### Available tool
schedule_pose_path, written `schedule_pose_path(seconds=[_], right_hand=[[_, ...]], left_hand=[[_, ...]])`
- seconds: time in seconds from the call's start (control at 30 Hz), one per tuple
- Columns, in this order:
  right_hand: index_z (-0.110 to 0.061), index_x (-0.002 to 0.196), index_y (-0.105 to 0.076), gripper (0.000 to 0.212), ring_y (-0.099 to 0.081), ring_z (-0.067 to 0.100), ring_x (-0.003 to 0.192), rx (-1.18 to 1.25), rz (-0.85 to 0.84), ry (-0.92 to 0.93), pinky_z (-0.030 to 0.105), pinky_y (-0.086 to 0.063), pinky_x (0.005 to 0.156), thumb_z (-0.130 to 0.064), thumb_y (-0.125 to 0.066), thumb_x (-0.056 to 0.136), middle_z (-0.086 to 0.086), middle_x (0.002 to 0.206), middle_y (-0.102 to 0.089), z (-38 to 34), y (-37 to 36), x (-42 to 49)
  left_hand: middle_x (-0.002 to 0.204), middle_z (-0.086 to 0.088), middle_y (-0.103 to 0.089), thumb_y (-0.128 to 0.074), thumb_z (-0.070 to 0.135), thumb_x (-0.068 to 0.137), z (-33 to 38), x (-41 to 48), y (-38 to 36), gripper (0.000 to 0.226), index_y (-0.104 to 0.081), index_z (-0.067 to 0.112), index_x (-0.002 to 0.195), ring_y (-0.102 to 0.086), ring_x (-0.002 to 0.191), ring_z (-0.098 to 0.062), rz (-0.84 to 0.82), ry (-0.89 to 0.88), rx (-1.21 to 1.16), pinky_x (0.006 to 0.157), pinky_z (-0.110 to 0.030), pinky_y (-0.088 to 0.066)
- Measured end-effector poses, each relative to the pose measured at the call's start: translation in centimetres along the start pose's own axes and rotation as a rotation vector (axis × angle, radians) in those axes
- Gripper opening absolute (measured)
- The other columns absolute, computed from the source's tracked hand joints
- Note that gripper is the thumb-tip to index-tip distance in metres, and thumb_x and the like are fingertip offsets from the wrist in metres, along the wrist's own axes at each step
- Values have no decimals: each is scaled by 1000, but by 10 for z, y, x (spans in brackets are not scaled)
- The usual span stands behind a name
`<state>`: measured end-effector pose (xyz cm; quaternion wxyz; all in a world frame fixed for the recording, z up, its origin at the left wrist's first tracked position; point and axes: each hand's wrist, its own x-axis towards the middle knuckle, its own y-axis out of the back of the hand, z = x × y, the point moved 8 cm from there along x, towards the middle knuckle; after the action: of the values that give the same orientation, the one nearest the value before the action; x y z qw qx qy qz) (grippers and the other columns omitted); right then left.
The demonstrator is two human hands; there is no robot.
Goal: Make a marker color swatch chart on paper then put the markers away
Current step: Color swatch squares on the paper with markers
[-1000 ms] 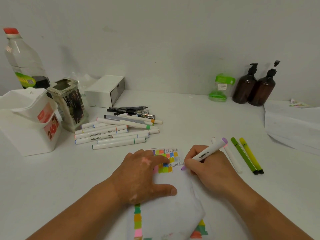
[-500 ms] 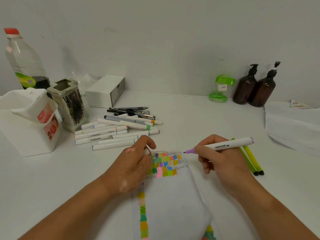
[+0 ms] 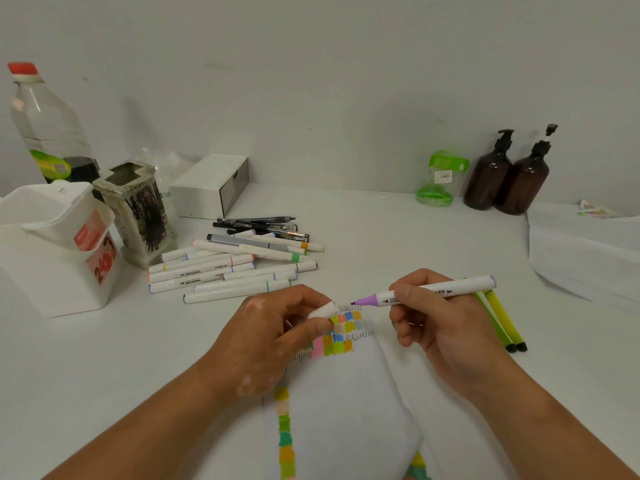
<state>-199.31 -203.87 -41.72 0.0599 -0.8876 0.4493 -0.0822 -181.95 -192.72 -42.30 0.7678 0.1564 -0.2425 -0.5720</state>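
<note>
Right hand (image 3: 446,327) curled round a purple-tipped marker (image 3: 436,291), barrel lettering ending "KER", tip over the far edge of the paper (image 3: 346,393) with its colour squares. Left hand (image 3: 273,334) pinches the white cap (image 3: 323,310) just left of that tip. Loose markers (image 3: 221,268), some printed "MARKER", lie beyond the left hand beside a pen cup (image 3: 138,209) and a red-labelled white tub (image 3: 52,271); contents of both hidden.

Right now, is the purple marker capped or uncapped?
Uncapped. The purple marker in the right hand shows its bare lilac tip; the left hand pinches a white cap just beside it.
</note>
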Motion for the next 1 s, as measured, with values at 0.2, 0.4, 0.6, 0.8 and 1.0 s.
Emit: schedule_pose_path(seconds=[0.2,0.4,0.6,0.8,1.0], right_hand=[[-15,74,-72,6,-57,19,53,-37,-75,-2,25,-47,48,-18,-70,79,13,65,-65,5,-8,-1],[-16,82,-75,4,-63,22,59,-105,-147,-15,27,-51,52,-17,-72,81,17,73,-71,10,-21,-6],[-18,82,-76,4,-66,22,62,-137,-150,17,26,-53,56,-19,-72,81,16,74,-73,3,-24,-8],[-18,80,-76,4,-67,21,62,-141,-141,6,27,-54,56,-21,-73,82,16,74,-74,6,-26,-9],[-25,89,-76,11,-68,19,64,-202,-135,-28,26,-54,57,-33,-77,81,10,77,-75,16,-29,-5]], left_hand=[[88,32,-63,-60,51,82,5,-1,-4,20,-67,53,101,-59,82,4,20,-64,81,67,-7,-45],[86,16,-69,-57,56,80,8,-4,-8,28,-67,55,107,-61,78,-10,20,-107,29,68,-17,-50],[87,20,-70,-63,47,82,16,-6,-6,24,-72,44,104,-63,81,-9,45,-165,8,67,-11,-47],[86,20,-70,-64,46,81,16,-8,-4,22,-72,45,102,-61,78,-8,87,-175,37,65,-8,-45],[85,24,-67,-64,42,84,0,1,-7,19,-71,39,101,-61,78,-2,96,-97,48,65,-10,-47]])
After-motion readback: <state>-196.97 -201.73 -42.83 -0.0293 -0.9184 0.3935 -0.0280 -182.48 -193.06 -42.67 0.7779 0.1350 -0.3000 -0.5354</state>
